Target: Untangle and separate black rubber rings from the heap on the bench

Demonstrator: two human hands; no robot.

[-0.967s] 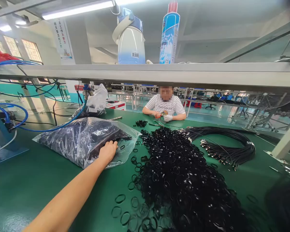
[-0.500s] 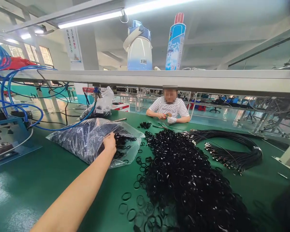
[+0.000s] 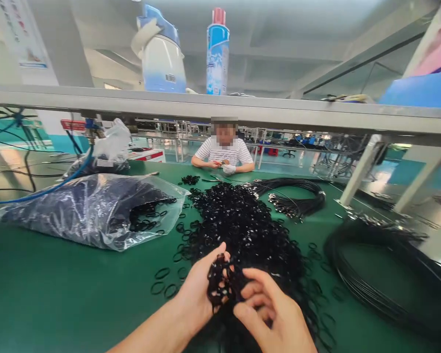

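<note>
A clump of small black rings [image 3: 217, 283] rests in my left hand [image 3: 196, 287], whose fingers curl round it above the front of the pile. At the clump's right side is my right hand [image 3: 275, 314], its fingers bent and the thumb and fingertips against the rings. Beneath and beyond both hands spreads a large heap of black rings [image 3: 238, 215], with loose ones scattered at its edges. A clear plastic bag [image 3: 77, 211] lies to the left, its mouth facing the heap and more black rings inside.
Coiled black cables [image 3: 356, 289] lie at the right, another cable bundle [image 3: 301, 196] farther back. A metal shelf [image 3: 191, 103] crosses overhead, bearing a jug [image 3: 163, 61] and a spray can [image 3: 217, 59]. A person [image 3: 224, 152] sits across the green table [image 3: 59, 289]. A blue hose [image 3: 59, 186] hangs left.
My left hand has left the bag's mouth and come right, now with a clump of rings in it. My right hand has entered the view. The camera has turned right.
</note>
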